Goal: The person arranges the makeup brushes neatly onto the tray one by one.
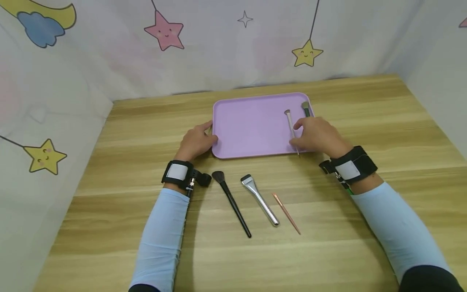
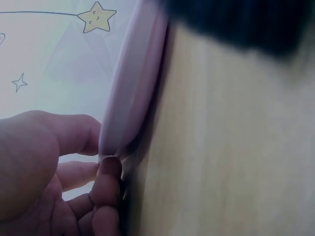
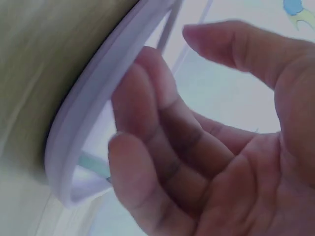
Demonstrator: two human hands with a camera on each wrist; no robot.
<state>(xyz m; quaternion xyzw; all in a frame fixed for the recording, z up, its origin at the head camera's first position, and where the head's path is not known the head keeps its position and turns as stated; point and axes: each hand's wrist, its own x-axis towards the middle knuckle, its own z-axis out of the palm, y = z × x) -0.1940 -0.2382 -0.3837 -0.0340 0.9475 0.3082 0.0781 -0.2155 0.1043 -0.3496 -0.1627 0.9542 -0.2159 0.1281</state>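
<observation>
Head view: the tray (image 1: 248,125) lies on the table (image 1: 146,121). At the tray's left edge is the left hand (image 1: 197,142), its thumb on the rim. Over the tray's right part is the right hand (image 1: 322,136), thumb and forefinger spread apart beside the white brush (image 1: 289,117). That brush lies in the tray's right part, its handle crossing the near rim. Farther right, along the tray's right edge, the head of the green brush (image 1: 305,107) shows; the hand hides the rest. On the near side of the tray lie 3 more: the black brush (image 1: 233,205), the silver brush (image 1: 260,198) and the copper brush (image 1: 286,213), in that order from left to right. Behind the tray hangs a cloth (image 1: 215,44) with stars.

Left wrist view: the left hand pinches the tray's rim between thumb and fingers. Near the tray's far end is a dark blur, too unclear to name.

Right wrist view: the right hand's fingers are loosely bent at the tray's rim, the thumb well apart, gripping nothing. Whether the fingertips touch the white brush, I cannot tell.
</observation>
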